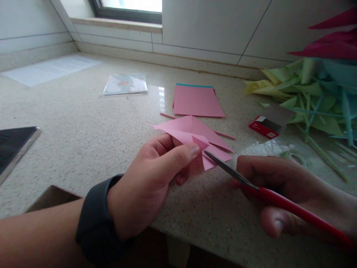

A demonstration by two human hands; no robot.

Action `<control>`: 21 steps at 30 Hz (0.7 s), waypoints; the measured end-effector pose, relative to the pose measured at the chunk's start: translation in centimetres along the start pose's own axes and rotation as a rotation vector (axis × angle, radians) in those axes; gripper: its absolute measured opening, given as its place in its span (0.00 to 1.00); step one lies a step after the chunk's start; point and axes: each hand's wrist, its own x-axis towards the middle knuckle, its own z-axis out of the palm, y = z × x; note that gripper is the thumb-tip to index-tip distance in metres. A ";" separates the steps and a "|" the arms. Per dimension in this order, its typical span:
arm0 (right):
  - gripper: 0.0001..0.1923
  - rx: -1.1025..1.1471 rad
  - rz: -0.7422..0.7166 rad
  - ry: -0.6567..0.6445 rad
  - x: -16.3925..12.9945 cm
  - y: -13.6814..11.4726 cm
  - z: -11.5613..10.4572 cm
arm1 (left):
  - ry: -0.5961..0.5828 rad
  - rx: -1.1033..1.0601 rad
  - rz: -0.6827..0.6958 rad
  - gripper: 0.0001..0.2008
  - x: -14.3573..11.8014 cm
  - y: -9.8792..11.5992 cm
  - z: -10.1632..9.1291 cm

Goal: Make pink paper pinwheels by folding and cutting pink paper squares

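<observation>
Left grip (149, 176) pinches pink paper (195, 128) near the surface (200, 223) front edge; right grip (291, 182) holds scissors (275, 199); red box (264, 127) lettering illegible.

Near head-worn view, forward and down

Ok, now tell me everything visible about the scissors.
The scissors have a slim grey, metallic-looking blade section and a long red handle, seemingly plastic. They slant above the counter, tip pointing away and leftward. Seen nearly edge-on, whether they are open is unclear. The right hand holds them; the tip is beside the folded pink paper, contact uncertain.
</observation>
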 end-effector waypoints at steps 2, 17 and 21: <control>0.26 -0.037 -0.011 -0.007 0.1 0.0 0.0 | 0.002 0.005 0.007 0.10 0.0 0.0 0.0; 0.26 -0.073 -0.026 -0.007 0.5 -0.4 0.4 | -0.007 0.006 -0.009 0.12 0.0 0.0 0.1; 0.25 -0.053 -0.025 -0.010 0.3 -0.6 0.5 | -0.006 -0.006 -0.001 0.11 0.0 0.0 0.2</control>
